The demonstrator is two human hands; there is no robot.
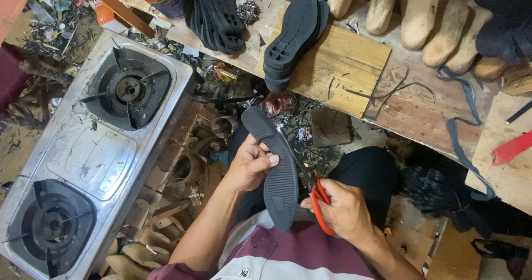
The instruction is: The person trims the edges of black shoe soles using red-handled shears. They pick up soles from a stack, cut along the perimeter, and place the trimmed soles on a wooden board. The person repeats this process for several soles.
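Black rubber sole (pixel 275 166) at centre, pinched by left hand (pixel 250 163), thumb across edge. Right hand (pixel 343 208) at 5 o'clock, closed on red-handled scissors (pixel 320 199) against sole edge. Trimming judged mid-way. Stacked soles (pixel 293 33) wait at 12 o'clock on bench (pixel 421 114).

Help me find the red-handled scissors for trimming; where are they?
In the head view, the red-handled scissors are in the right hand, low and right of centre, beside the black sole the left hand holds.

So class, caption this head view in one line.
Left hand holds a black shoe sole; right hand works red-handled scissors along its edge.
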